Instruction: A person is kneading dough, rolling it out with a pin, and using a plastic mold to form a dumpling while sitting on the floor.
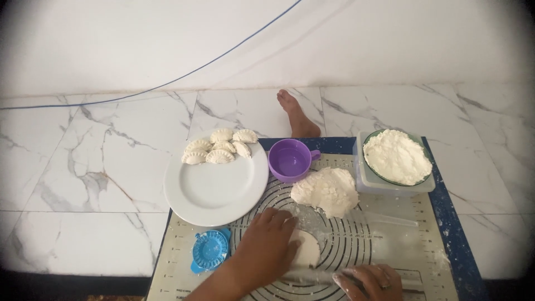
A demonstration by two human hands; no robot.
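On the floor [83, 184] lies my mat [390, 245]. At its far left corner sits the plate [214, 192], dumplings [219, 149] on its far rim. The cup [290, 160] stands right of it, the dough lump [326, 191] before the cup, the flour bowl [397, 156] at the far right corner, the dumpling press [210, 250] by the left edge.

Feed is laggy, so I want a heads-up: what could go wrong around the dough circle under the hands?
1. The left hand presses flat on the small dough circle; it could stick to the mat and tear.
2. The dough lump lies close beside the purple cup; a nudge might tip it.
3. The white plate overhangs the mat edge and may rock.
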